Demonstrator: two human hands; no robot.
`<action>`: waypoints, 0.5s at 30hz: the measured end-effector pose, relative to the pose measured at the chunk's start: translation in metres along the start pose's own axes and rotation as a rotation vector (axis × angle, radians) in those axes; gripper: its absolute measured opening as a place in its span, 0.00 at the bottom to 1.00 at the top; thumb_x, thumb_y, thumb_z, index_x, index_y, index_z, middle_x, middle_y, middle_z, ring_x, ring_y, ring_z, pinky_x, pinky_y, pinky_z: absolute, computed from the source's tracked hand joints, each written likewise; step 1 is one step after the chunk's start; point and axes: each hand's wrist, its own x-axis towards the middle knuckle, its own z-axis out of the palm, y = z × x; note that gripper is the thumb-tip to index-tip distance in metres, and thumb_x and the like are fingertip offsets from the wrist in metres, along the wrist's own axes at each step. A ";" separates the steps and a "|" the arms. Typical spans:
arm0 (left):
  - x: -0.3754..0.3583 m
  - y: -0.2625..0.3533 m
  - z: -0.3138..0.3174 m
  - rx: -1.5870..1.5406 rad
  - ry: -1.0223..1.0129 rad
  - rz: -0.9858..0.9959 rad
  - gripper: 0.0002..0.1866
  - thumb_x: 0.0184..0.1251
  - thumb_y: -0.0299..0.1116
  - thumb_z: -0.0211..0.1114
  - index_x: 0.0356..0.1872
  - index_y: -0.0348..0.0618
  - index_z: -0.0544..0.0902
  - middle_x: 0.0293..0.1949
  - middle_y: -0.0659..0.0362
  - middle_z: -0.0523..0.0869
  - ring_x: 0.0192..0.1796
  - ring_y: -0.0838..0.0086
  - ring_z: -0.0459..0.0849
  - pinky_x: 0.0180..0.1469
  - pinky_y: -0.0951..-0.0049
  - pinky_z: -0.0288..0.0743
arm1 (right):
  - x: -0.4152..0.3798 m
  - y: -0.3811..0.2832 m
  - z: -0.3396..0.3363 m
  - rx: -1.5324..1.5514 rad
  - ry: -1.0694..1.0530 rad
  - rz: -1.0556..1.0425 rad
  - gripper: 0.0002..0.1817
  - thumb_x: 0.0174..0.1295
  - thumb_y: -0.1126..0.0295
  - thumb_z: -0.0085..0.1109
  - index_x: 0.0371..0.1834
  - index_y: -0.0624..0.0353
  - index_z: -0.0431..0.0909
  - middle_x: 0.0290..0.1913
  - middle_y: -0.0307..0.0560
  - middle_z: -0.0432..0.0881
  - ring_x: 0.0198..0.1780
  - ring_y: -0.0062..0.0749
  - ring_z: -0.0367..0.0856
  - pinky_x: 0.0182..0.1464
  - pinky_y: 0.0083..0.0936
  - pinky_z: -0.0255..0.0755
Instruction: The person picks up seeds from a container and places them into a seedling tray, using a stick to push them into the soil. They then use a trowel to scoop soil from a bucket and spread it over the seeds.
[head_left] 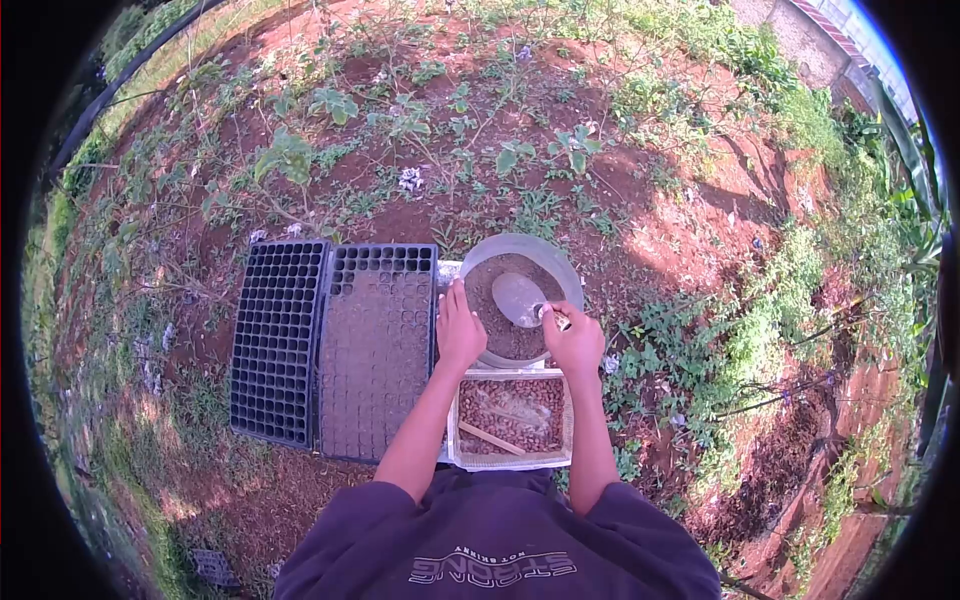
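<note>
My right hand (574, 340) is closed round the handle of a trowel (516, 299), whose rounded blade lies over dark soil in a round basin (568, 268). At the basin's left rim rests my left hand (459, 332), fingers stretched forward, with nothing visible in it. Left of that hand is a black seedling tray (375, 360), most of its cells covered with soil and the top rows showing hollows. A second black tray (275, 345) with empty-looking cells lies beside it. Nearest my body, a white-rimmed box (565, 420) holds reddish-brown pieces and a wooden stick (491, 438).
Reddish ground (380, 215) with weeds and small plants surrounds the trays. Denser green plants (660, 350) grow close to the right of the basin. A wall (810, 45) stands at the far upper right. A small grey crate (213, 567) sits at the lower left.
</note>
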 end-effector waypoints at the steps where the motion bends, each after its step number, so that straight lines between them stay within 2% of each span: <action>1: 0.000 0.002 -0.001 0.000 -0.003 -0.009 0.39 0.63 0.26 0.55 0.74 0.41 0.45 0.71 0.45 0.58 0.71 0.45 0.58 0.70 0.50 0.58 | 0.005 -0.004 0.002 0.002 -0.041 0.017 0.09 0.57 0.58 0.62 0.35 0.48 0.85 0.24 0.55 0.83 0.28 0.52 0.83 0.32 0.42 0.76; 6: 0.001 0.000 0.002 -0.008 -0.003 -0.009 0.39 0.63 0.26 0.55 0.74 0.41 0.45 0.71 0.44 0.58 0.71 0.44 0.58 0.69 0.50 0.58 | 0.019 -0.006 0.043 -0.004 -0.123 0.092 0.12 0.58 0.55 0.60 0.34 0.49 0.85 0.26 0.59 0.83 0.31 0.58 0.83 0.35 0.45 0.76; 8: 0.002 -0.001 0.002 -0.006 0.010 0.010 0.39 0.63 0.26 0.55 0.74 0.40 0.45 0.71 0.44 0.58 0.71 0.44 0.58 0.70 0.50 0.58 | 0.020 0.003 0.051 0.090 -0.175 0.222 0.14 0.59 0.55 0.61 0.39 0.50 0.86 0.32 0.57 0.85 0.39 0.57 0.83 0.42 0.42 0.76; 12: 0.003 -0.003 0.003 0.018 0.016 0.007 0.40 0.63 0.26 0.55 0.74 0.39 0.45 0.70 0.44 0.59 0.71 0.45 0.58 0.70 0.51 0.58 | -0.003 0.018 0.047 0.201 -0.101 0.174 0.14 0.60 0.56 0.59 0.39 0.52 0.85 0.31 0.58 0.85 0.37 0.57 0.84 0.41 0.42 0.77; 14: 0.003 -0.002 0.003 0.011 0.015 0.005 0.40 0.62 0.26 0.55 0.73 0.38 0.45 0.70 0.44 0.59 0.71 0.45 0.59 0.69 0.50 0.58 | -0.015 0.020 0.041 0.277 -0.052 0.232 0.14 0.60 0.56 0.60 0.41 0.52 0.85 0.32 0.58 0.85 0.39 0.57 0.83 0.41 0.40 0.76; 15: 0.001 -0.001 0.003 0.008 0.011 0.000 0.40 0.62 0.26 0.55 0.73 0.38 0.45 0.70 0.44 0.59 0.71 0.45 0.59 0.69 0.50 0.58 | -0.018 0.022 0.038 0.297 -0.092 0.311 0.13 0.61 0.59 0.60 0.41 0.56 0.85 0.31 0.56 0.86 0.37 0.51 0.86 0.40 0.37 0.76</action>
